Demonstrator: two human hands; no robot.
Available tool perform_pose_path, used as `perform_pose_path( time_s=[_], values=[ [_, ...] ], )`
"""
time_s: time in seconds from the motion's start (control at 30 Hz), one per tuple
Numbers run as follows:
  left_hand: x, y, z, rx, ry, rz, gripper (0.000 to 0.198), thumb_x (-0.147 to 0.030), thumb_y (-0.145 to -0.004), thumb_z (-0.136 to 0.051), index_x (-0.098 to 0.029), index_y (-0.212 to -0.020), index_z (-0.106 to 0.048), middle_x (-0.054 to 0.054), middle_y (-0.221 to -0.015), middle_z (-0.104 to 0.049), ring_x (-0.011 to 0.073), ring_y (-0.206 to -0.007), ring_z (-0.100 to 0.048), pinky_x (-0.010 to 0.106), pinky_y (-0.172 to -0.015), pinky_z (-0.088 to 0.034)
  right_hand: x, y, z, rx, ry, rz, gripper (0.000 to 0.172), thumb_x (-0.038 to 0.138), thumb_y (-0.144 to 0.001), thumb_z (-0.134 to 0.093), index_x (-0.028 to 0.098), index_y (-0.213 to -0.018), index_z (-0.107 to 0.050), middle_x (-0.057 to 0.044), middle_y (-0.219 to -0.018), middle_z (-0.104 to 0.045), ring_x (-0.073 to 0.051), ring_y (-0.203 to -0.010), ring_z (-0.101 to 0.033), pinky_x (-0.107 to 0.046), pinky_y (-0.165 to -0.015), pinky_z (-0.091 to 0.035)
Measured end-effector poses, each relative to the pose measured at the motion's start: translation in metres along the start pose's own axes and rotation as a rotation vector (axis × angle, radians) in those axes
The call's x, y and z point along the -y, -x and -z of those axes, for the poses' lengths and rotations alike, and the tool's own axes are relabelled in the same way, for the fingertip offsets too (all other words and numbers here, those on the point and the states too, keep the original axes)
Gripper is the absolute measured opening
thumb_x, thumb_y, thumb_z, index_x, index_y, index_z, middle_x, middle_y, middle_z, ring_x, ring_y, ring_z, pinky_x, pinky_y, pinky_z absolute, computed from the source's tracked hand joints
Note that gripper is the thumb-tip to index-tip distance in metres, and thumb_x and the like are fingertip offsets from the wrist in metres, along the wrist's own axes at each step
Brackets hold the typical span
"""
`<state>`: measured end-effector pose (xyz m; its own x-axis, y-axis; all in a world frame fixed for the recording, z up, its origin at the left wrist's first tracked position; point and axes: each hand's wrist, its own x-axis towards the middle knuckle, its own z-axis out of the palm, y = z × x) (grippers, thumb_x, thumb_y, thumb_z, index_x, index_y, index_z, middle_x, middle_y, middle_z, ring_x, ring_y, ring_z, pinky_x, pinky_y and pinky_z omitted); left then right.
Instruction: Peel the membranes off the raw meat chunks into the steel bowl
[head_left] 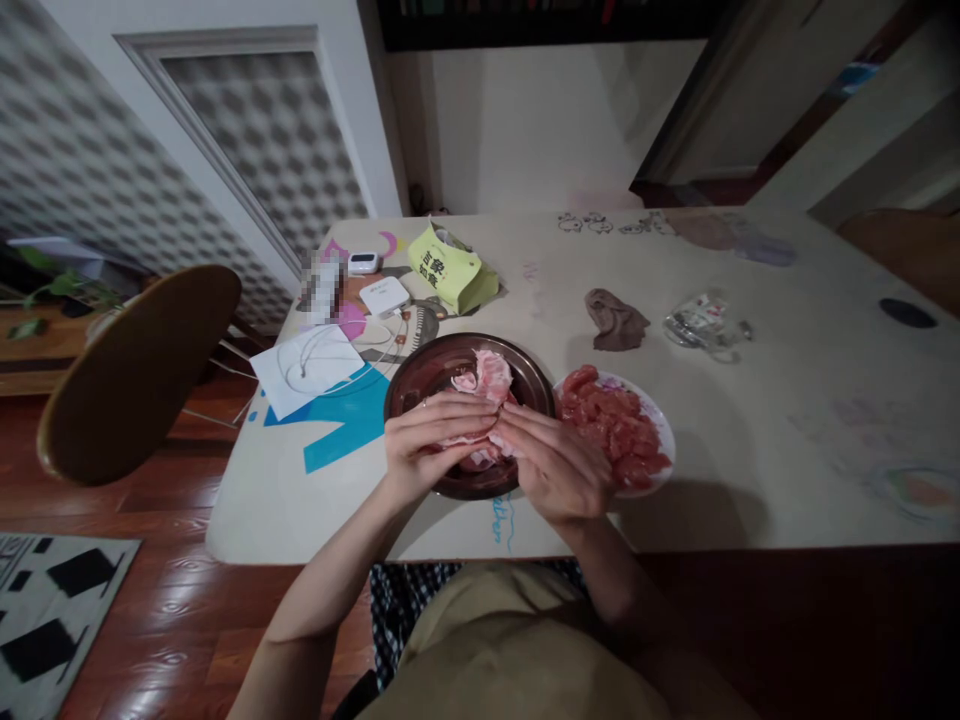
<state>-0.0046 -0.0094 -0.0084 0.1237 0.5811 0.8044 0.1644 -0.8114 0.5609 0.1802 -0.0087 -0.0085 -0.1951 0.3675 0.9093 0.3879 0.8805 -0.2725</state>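
Both hands meet over a dark, shiny round tray [411,372] near the table's front edge. Between them is a pale pink piece of raw meat [495,374] with whitish fat, its far end sticking out past the fingers. My left hand [431,437] closes on its left side, fingers pressed together. My right hand [559,460] grips it from the right, fingertips touching the left ones. More pinkish meat lies under the hands, partly hidden. Just right of the tray, a white patterned plate [666,440] carries a heap of redder raw meat pieces [611,425].
Behind the tray stand a yellow-green packet [454,270], a white box-shaped device [384,296] and a small device with a screen [364,262]. White paper with a cable [307,370] lies left. A brown cloth [616,320] and crumpled clear plastic [701,322] lie back right. A chair [142,375] stands left.
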Motion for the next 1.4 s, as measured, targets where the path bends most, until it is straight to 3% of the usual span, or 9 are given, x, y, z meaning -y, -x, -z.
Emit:
perform_pose_path(
  time_s=[0.17, 0.3, 0.5, 0.63, 0.83, 1.0, 1.13, 1.3, 1.4],
  values=[
    [0.000, -0.001, 0.000, 0.012, 0.050, 0.055, 0.035, -0.016, -0.083, -0.081, -0.023, -0.117, -0.077, 0.009, -0.106, -0.080, 0.0226, -0.103, -0.076, 0.039, -0.091, -0.064, 0.004, -0.001, -0.003, -0.043, -0.062, -0.227, 0.043, -0.001, -0.090, -0.052, 0.027, -0.114, -0.075, -0.001, -0.101, -0.081, -0.017, -0.095, -0.078, -0.031, -0.086, -0.066],
    [0.002, 0.000, 0.001, 0.002, 0.052, 0.082, 0.034, -0.015, -0.082, -0.082, -0.024, -0.115, -0.078, 0.008, -0.105, -0.081, 0.0229, -0.102, -0.077, 0.040, -0.091, -0.064, 0.005, -0.003, -0.006, -0.085, -0.120, -0.361, 0.040, -0.002, -0.088, -0.053, 0.027, -0.104, -0.076, 0.000, -0.095, -0.080, -0.016, -0.090, -0.078, -0.029, -0.082, -0.065],
    [0.003, -0.001, 0.001, -0.062, 0.043, 0.108, 0.032, -0.017, -0.081, -0.083, -0.022, -0.112, -0.079, 0.009, -0.108, -0.080, 0.0225, -0.101, -0.076, 0.039, -0.093, -0.062, 0.004, -0.010, -0.009, 0.010, -0.147, -0.240, 0.040, 0.002, -0.087, -0.068, 0.022, -0.122, -0.071, -0.009, -0.114, -0.078, -0.023, -0.111, -0.074, -0.041, -0.098, -0.063],
    [0.002, 0.000, 0.001, -0.038, 0.063, 0.155, 0.031, -0.020, -0.082, -0.083, -0.023, -0.112, -0.079, 0.009, -0.106, -0.080, 0.0220, -0.099, -0.076, 0.037, -0.093, -0.061, 0.002, -0.013, -0.007, 0.005, -0.140, -0.221, 0.037, 0.005, -0.088, -0.070, 0.025, -0.119, -0.073, -0.006, -0.107, -0.079, -0.021, -0.102, -0.076, -0.039, -0.092, -0.064],
    [0.001, -0.001, 0.003, -0.043, 0.059, 0.335, 0.021, -0.029, -0.083, -0.083, -0.023, -0.103, -0.082, 0.007, -0.098, -0.082, 0.0192, -0.092, -0.077, 0.029, -0.088, -0.061, 0.000, -0.011, -0.008, -0.028, -0.197, -0.447, 0.025, 0.004, -0.088, -0.065, 0.024, -0.095, -0.078, -0.001, -0.089, -0.080, -0.016, -0.082, -0.076, -0.029, -0.078, -0.064],
    [0.001, -0.002, 0.000, -0.063, 0.047, 0.390, 0.018, -0.030, -0.084, -0.082, -0.021, -0.099, -0.082, 0.008, -0.097, -0.082, 0.0193, -0.091, -0.077, 0.029, -0.088, -0.060, -0.004, -0.006, -0.015, -0.068, -0.187, -0.606, 0.014, 0.010, -0.086, -0.069, 0.021, -0.084, -0.077, -0.001, -0.081, -0.079, -0.016, -0.073, -0.075, -0.027, -0.071, -0.063],
    [0.001, -0.002, 0.001, -0.078, 0.011, 0.375, 0.018, -0.030, -0.085, -0.081, -0.020, -0.099, -0.081, 0.009, -0.097, -0.082, 0.0201, -0.091, -0.077, 0.031, -0.087, -0.061, -0.009, -0.004, -0.018, -0.104, -0.154, -0.609, 0.017, 0.009, -0.086, -0.065, 0.021, -0.085, -0.078, -0.002, -0.081, -0.079, -0.017, -0.074, -0.075, -0.028, -0.071, -0.063],
    [0.000, -0.003, 0.004, -0.183, -0.126, 0.324, 0.014, -0.027, -0.087, -0.079, -0.021, -0.099, -0.081, 0.008, -0.100, -0.081, 0.0202, -0.093, -0.077, 0.032, -0.086, -0.061, -0.016, -0.004, -0.012, -0.114, -0.035, -0.503, 0.021, 0.008, -0.089, -0.064, 0.023, -0.092, -0.079, -0.002, -0.086, -0.080, -0.017, -0.079, -0.076, -0.029, -0.075, -0.063],
    [0.000, -0.003, 0.002, -0.134, -0.176, 0.310, 0.018, -0.026, -0.085, -0.080, -0.020, -0.102, -0.080, 0.009, -0.101, -0.081, 0.0199, -0.093, -0.076, 0.031, -0.086, -0.061, -0.018, -0.003, -0.010, -0.069, -0.041, -0.484, 0.017, 0.011, -0.092, -0.066, 0.023, -0.094, -0.078, -0.003, -0.089, -0.080, -0.017, -0.081, -0.076, -0.029, -0.077, -0.063]
  ],
)
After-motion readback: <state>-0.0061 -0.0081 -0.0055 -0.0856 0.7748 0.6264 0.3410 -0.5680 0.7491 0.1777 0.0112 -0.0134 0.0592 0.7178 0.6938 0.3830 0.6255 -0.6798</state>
